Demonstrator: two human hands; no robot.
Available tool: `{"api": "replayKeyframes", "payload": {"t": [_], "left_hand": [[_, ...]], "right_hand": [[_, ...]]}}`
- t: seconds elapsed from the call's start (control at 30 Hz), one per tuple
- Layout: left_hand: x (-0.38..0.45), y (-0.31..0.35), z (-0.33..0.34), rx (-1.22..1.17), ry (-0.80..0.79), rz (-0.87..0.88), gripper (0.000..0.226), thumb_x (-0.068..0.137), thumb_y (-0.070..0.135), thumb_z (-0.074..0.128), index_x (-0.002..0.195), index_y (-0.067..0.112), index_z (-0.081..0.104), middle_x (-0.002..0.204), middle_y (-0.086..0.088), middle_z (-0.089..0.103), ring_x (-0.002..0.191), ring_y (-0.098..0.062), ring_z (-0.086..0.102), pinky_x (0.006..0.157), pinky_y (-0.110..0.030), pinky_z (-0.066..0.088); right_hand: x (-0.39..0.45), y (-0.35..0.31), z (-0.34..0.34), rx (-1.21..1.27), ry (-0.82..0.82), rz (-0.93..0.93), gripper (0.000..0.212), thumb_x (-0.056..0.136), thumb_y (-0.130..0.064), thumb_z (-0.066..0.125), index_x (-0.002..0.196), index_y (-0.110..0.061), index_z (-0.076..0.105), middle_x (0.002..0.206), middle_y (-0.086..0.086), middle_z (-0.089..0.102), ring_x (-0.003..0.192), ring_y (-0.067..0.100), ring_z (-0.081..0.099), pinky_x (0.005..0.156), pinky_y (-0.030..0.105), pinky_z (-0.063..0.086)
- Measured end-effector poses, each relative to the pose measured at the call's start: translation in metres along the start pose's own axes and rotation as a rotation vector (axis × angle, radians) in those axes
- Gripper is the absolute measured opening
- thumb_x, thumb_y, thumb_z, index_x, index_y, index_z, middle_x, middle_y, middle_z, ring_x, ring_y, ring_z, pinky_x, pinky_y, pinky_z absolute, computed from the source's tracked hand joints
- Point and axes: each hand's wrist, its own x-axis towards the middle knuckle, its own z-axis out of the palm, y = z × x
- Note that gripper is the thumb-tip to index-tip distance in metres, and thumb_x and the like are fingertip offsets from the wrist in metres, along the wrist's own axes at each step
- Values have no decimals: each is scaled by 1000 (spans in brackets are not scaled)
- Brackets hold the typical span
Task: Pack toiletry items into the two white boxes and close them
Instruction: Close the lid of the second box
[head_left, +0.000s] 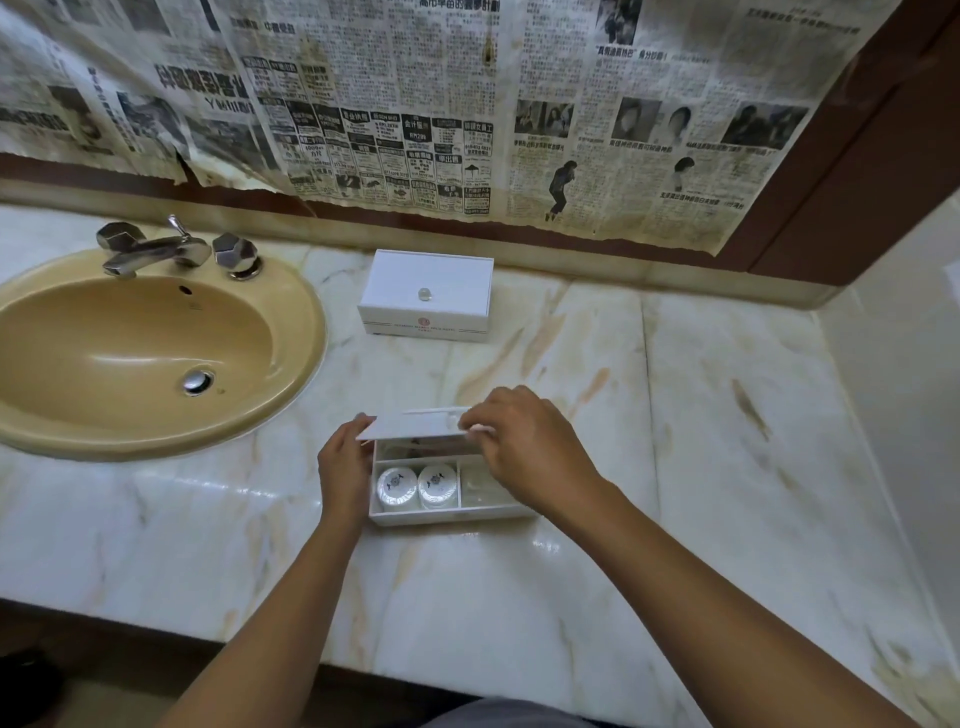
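Note:
A white box (447, 513) lies in front of me on the marble counter, uncovered at its front. Two round wrapped toiletry items (418, 486) sit side by side in its left front compartment. The right compartment holds something pale that I cannot make out. The white lid (415, 426) is tilted over the back half of the box. My left hand (345, 467) holds the lid's left edge, thumb on top. My right hand (519, 441) pinches the lid near its right end and hides that corner. A second white box (426, 296) stands closed farther back, with a small clear knob on its lid.
A beige sink (130, 353) with chrome taps (171, 249) fills the left of the marble counter (727, 441). Newspaper sheets (415, 104) cover the wall behind. A brown frame and a pale side wall bound the right end.

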Motion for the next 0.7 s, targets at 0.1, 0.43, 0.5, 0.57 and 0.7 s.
{"api": "replayKeyframes", "payload": {"t": [0.1,0.43,0.5,0.57,0.7], "left_hand": [[-3,3,2,50,9,27,24,96,20,54,84,5,69,78,1,69,68,-11,61,60,-19,47],[-4,3,0,157,12,36,15,94,20,59,98,9,69,95,-2,68,90,-21,61,80,-32,48],[-6,3,0,179,7,46,18,95,21,59,102,8,69,97,-3,68,90,-20,60,76,-28,48],[-8,3,0,204,0,64,19,95,21,59,105,8,68,101,-3,68,91,-19,59,72,-24,46],[-11,3,-2,224,-5,75,17,93,20,62,108,13,67,105,0,66,95,-18,58,74,-21,44]], "right_hand": [[-14,2,8,-27,-96,-10,22,94,-18,53,108,-22,69,107,1,61,102,23,51,82,34,41],[-23,13,36,42,-203,107,24,94,-33,53,106,-19,68,101,0,59,100,18,50,74,26,36],[-19,16,37,136,-166,173,24,92,-35,57,107,-20,67,103,-1,59,102,16,51,80,26,39],[-15,21,37,200,-81,237,27,92,-35,58,114,-21,65,110,-1,59,109,15,49,89,25,38],[-9,30,41,287,75,388,45,93,-37,56,136,-23,47,134,-2,45,126,13,37,104,24,31]]}}
